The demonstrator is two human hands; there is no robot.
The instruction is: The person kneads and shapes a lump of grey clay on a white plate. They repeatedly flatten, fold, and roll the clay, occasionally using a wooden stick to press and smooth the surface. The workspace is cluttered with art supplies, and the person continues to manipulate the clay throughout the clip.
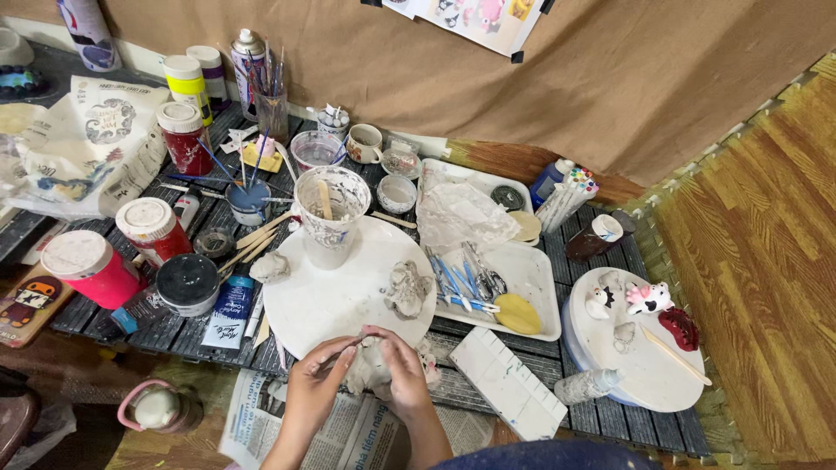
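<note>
Both my hands hold a grey lump of clay (pixel 366 370) at the near edge of a round white board (pixel 331 300). My left hand (pixel 313 383) cups its left side and pinches a thin tool against it. Over the clay's right side curls my right hand (pixel 402 370). A second grey clay figure (pixel 407 289) stands on the board just beyond my hands. A clay-smeared plastic cup (pixel 332 213) with a wooden stick in it stands at the board's far edge.
Paint jars (pixel 150 228) and bottles crowd the left of the low slatted table. A white tray (pixel 531 278) with blue-handled tools lies right of the board. A second round board (pixel 644 370) carries small painted figures. A white palette (pixel 507 383) and newspaper (pixel 348 435) lie near me.
</note>
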